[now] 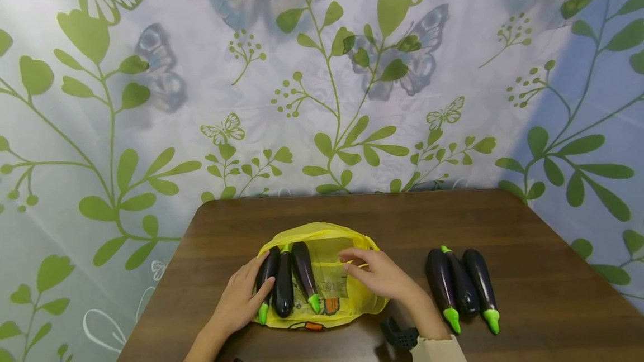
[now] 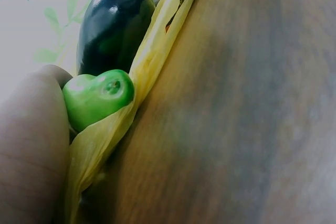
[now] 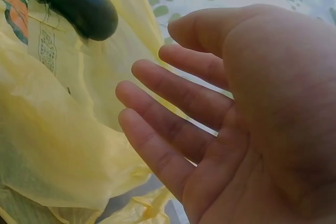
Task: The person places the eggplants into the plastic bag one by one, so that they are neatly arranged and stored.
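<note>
A yellow plastic bag (image 1: pixel 362 295) lies on its side, its mouth facing me, with three dark purple eggplants in its left half. My left hand (image 1: pixel 241 298) grips the leftmost eggplant (image 1: pixel 269 272) at the bag's left edge, thumb across its front. That one's green stem end (image 2: pixel 100 98) pokes out beside my hand in the left wrist view. Next to it lie a middle eggplant (image 1: pixel 284 289) and a third eggplant (image 1: pixel 303 267) with its green cap toward me. Over the bag's right side hovers my right hand (image 1: pixel 379 275), holding nothing, fingers loosely extended in the right wrist view.
Right of the bag, three more eggplants (image 1: pixel 465 286) lie side by side on the brown wooden table (image 1: pixel 402 217). A black strap-like object (image 1: pixel 399 335) is near my right wrist. Behind the table hangs a leaf-and-butterfly patterned cloth (image 1: pixel 312 144).
</note>
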Motion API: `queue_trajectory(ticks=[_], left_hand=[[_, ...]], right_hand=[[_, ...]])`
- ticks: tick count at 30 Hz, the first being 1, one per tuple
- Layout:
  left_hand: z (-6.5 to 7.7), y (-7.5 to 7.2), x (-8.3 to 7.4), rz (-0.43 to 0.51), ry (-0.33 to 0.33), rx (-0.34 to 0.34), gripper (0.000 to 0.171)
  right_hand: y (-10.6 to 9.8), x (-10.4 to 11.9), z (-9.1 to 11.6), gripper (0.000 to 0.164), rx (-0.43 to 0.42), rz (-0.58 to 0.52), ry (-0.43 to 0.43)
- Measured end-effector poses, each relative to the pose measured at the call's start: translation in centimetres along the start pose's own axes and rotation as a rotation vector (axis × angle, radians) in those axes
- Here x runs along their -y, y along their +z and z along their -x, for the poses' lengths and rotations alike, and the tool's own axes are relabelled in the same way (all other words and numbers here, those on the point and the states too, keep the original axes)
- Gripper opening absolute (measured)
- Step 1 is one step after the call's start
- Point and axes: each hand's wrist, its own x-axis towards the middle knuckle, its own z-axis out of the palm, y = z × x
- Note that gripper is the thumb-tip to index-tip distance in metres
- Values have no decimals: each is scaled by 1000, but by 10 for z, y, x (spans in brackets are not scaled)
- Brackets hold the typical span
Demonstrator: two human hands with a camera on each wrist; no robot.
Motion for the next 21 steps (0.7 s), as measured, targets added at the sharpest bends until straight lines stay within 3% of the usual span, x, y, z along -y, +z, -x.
queue_trajectory(ticks=[12, 21], left_hand=[[-2, -2, 0, 2, 11, -4, 63], [-1, -1, 1, 7, 20, -14, 63]], right_hand=[[-14, 5, 1, 38, -69, -9, 38], [-28, 5, 7, 32, -140, 54, 48]])
